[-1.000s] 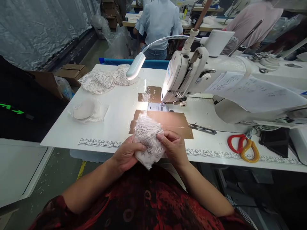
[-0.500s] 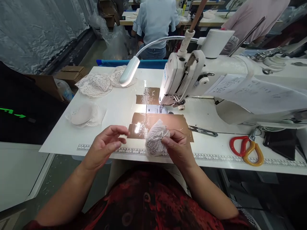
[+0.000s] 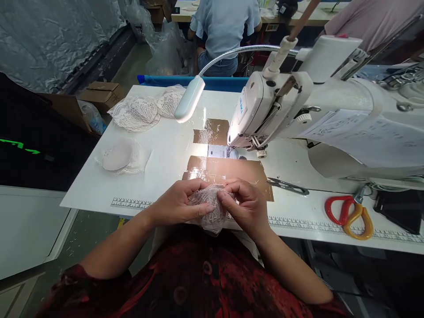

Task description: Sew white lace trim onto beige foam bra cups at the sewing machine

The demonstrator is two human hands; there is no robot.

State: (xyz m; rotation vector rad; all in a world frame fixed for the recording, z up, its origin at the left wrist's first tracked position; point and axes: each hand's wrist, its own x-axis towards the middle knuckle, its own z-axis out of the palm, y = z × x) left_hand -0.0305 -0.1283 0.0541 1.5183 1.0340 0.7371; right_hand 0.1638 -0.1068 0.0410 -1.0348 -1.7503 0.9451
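Note:
Between my two hands is a white lace bra cup (image 3: 213, 216), held over the table's front edge. My left hand (image 3: 183, 201) grips its left side, thumb across the front and fingers behind. At its upper right edge, my right hand (image 3: 243, 201) pinches the lace between thumb and fingers. Just beyond lies the brown tape patch (image 3: 228, 170) on the table, below the needle area of the white sewing machine (image 3: 255, 110). A smooth pale cup with lace (image 3: 117, 154) rests on the left of the table. Further back sit lace cups (image 3: 142, 112).
Thread snips (image 3: 288, 186) and scissors with red and yellow handles (image 3: 349, 216) lie to the right. A lamp (image 3: 190, 99) on a bendy neck hangs over the table. A printed ruler (image 3: 132, 204) runs along the front edge. A person in light blue (image 3: 223, 28) sits beyond.
My left hand has moved right and taken hold of the lace cup, which was in my right hand alone. The cup has come slightly nearer my body and turned. The view has shifted slightly.

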